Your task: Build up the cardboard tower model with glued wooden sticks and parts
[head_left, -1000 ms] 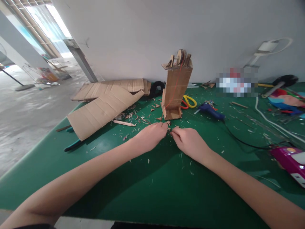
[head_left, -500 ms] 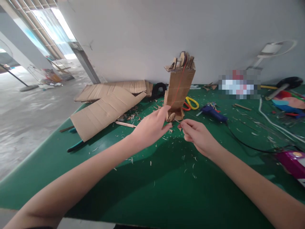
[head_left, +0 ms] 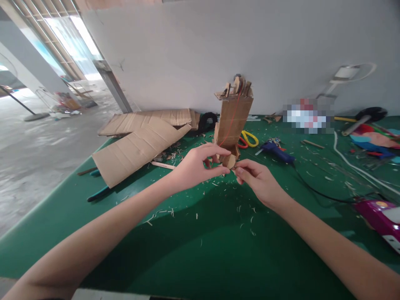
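Brown cardboard makes up the small disc (head_left: 230,161) between the person's hands in the head view, over the green worktop (head_left: 200,258). The left hand (head_left: 198,166) spans the disc, its grip seemingly closed lightly on the upper and lower rim. The right hand (head_left: 259,181) has its grip pinched at the disc's three o'clock edge, apparently on a thin stick (head_left: 236,166), too small to make out well.

At twelve o'clock, just beyond, stands a cardboard tower (head_left: 234,121). As far as shows, it is already assembled, with a wheel (head_left: 239,85) mounted on top and a red string (head_left: 231,121) running down its front. The disc appears not yet fixed to it; whether the string joins them cannot be told. The glue gun (head_left: 278,153) lies unheld at three o'clock, the cardboard sheet (head_left: 140,154) at nine.
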Tool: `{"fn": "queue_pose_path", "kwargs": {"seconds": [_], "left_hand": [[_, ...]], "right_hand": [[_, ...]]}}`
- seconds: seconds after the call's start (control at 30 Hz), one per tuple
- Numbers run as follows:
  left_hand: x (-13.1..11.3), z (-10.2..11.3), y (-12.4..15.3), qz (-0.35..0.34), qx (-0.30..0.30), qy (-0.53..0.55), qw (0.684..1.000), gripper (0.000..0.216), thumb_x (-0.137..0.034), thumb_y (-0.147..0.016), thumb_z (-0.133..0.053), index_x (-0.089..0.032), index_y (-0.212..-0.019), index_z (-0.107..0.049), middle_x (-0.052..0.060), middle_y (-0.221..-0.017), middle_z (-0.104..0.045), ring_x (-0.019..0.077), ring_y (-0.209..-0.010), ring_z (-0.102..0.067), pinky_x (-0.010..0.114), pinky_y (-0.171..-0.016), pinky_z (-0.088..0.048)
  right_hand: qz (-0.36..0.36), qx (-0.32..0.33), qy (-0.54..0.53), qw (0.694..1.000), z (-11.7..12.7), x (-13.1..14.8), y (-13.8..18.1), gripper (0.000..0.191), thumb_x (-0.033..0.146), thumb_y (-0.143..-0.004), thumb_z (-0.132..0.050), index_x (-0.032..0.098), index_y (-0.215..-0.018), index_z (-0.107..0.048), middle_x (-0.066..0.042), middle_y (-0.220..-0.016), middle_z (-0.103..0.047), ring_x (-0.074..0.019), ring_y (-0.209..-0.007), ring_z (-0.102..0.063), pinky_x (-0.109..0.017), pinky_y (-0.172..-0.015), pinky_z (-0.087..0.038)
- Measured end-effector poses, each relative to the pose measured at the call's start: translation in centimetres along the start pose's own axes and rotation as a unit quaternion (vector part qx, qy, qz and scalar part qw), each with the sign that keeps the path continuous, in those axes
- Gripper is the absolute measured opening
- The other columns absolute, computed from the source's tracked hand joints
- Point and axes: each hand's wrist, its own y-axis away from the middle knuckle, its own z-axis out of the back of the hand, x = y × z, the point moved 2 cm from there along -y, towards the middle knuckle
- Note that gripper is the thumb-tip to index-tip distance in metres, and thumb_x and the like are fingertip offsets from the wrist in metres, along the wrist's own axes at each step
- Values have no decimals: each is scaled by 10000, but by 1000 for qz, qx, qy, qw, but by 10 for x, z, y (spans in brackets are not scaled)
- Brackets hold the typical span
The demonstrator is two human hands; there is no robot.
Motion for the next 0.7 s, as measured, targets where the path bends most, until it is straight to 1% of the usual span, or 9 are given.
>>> {"fn": "queue_pose_path", "kwargs": {"seconds": [0.13, 0.23, 0.3, 0.4, 0.47, 0.53, 0.6, 0.63, 0.7], "left_hand": [[0, 3, 0, 4, 12, 8, 1000, 324, -296, -781, -634, -175, -1081, -617, 67, -1008, -653, 151, -864, -604, 295, -731, -517], [2, 4, -1, 9, 37, 34, 999, 286, -281, -798, -617, -169, -1060, -629, 60, -983, -668, 153, -885, -616, 309, -783, -521], [3, 3, -1, -8, 54, 17, 998, 224, -265, -813, -601, -179, -1015, -649, 54, -978, -672, 153, -895, -616, 315, -806, -513], [4, 3, -1, -47, 77, -24, 996, 159, -233, -828, -589, -194, -959, -669, 48, -1008, -667, 153, -925, -611, 316, -831, -496], [4, 3, -1, -69, 94, -40, 992, 170, -223, -830, -592, -201, -981, -666, 50, -1051, -658, 153, -953, -607, 311, -843, -491], [5, 3, -1, -88, 115, -51, 988, 213, -223, -836, -587, -204, -1038, -652, 57, -1083, -650, 156, -984, -602, 311, -857, -489], [6, 3, 0, -107, 129, -65, 984, 246, -224, -848, -573, -202, -1086, -636, 66, -1103, -645, 161, -1016, -594, 314, -874, -485], [6, 3, 1, -115, 134, -74, 981, 253, -221, -855, -563, -202, -1098, -631, 68, -1109, -643, 163, -1027, -590, 317, -884, -481], [7, 3, 1, -121, 144, -97, 977, 257, -210, -863, -549, -198, -1108, -627, 71, -1111, -643, 169, -1034, -588, 324, -894, -474]], "right_hand": [[35, -33, 154, 987, 3, 13, 2, 192, 354, -855, -487, 200, -797, -588, 7, -666, -516, -118, -572, -421, -258, -525, -325], [38, -13, 207, 977, 3, 18, 3, 216, 345, -865, -462, 199, -755, -578, 12, -629, -494, -108, -535, -390, -250, -488, -288], [5, 26, 172, 985, 2, 18, 4, 235, 354, -864, -466, 197, -713, -555, 37, -560, -416, -91, -485, -337, -240, -452, -244], [-103, 87, 5, 991, 1, 12, 6, 273, 392, -862, -480, 201, -668, -499, 84, -485, -246, -68, -416, -196, -225, -398, -151], [-188, 126, -110, 968, 0, 9, 7, 286, 409, -853, -499, 203, -656, -467, 104, -479, -173, -59, -407, -109, -216, -377, -93], [-255, 170, -173, 936, 0, 6, 8, 282, 404, -840, -519, 205, -653, -446, 113, -478, -151, -53, -404, -66, -208, -362, -60], [-292, 197, -184, 918, 0, 6, 9, 274, 399, -839, -512, 211, -657, -432, 118, -473, -141, -52, -397, -49, -205, -352, -48], [-294, 199, -173, 919, -1, 6, 9, 274, 405, -844, -500, 213, -662, -428, 119, -474, -137, -54, -396, -49, -206, -350, -51], [-257, 176, -102, 945, -2, 7, 8, 292, 426, -862, -465, 216, -663, -426, 112, -480, -144, -59, -395, -72, -215, -355, -79]]}}
